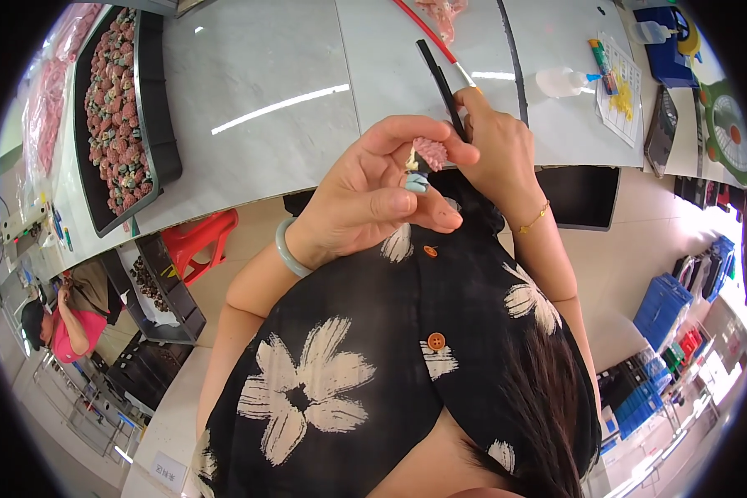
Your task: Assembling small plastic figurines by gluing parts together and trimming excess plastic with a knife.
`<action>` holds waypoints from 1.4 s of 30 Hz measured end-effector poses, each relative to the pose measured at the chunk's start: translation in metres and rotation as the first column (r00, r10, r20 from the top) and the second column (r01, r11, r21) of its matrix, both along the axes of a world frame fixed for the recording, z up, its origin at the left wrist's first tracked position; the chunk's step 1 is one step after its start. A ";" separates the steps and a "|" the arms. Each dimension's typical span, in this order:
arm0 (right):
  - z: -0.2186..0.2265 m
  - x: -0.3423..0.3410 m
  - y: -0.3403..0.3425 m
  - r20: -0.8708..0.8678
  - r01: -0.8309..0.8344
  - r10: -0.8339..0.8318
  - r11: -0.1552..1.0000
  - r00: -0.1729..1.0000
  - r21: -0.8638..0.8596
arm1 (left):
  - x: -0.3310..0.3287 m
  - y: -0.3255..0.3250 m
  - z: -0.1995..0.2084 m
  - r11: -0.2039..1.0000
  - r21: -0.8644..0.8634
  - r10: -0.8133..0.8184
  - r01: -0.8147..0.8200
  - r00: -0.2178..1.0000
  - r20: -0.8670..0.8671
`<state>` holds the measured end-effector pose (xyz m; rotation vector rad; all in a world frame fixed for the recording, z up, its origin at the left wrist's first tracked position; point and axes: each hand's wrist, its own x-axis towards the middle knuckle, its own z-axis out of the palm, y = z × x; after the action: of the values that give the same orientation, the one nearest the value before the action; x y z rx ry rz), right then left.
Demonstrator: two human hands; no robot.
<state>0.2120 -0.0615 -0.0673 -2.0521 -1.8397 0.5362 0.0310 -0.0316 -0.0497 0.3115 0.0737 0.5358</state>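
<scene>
My left hand (365,183) pinches a small figurine (427,156) with a bumpy pink top and a pale blue lower part. It is raised above the table's near edge, in front of my chest. Close beside it, my right hand (502,141) is closed around a thin black stick-like tool (436,70) that points up and away. Whether it is a pen or tweezers I cannot tell. A slim red-handled brush (430,35) with a pale end runs down to the same fingers; whether they grip it is unclear.
A black tray (162,124) of many pink figurines stands at the table's left. On the right are a clear squeeze bottle (560,82), a paper sheet (618,91), a blue bin (668,50) and a green fan (726,129). A red stool (203,245) stands below; another person (70,324) works at left.
</scene>
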 end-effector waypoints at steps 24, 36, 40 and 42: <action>0.102 -0.049 0.015 -0.020 0.034 -0.035 0.999 0.999 -0.023 | -0.198 0.098 0.127 0.437 0.883 0.900 -0.171 0.089 -0.428; 0.144 0.021 -0.002 -0.088 0.000 0.006 0.998 0.996 0.059 | -0.051 0.175 0.211 -0.231 0.642 0.973 0.731 0.182 0.144; 0.148 0.048 -0.005 -0.294 0.048 0.002 0.985 0.956 0.163 | 0.070 0.242 0.201 -0.246 0.630 0.959 0.736 0.280 0.047; 0.154 0.059 -0.004 -0.351 0.061 0.012 0.979 0.936 0.194 | 0.121 0.286 0.183 -0.289 0.643 0.955 0.709 0.264 0.138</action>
<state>0.2705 -0.0653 0.0870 -1.7147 -1.5848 0.6335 0.1517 0.2539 0.1330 2.7740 1.1481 0.7878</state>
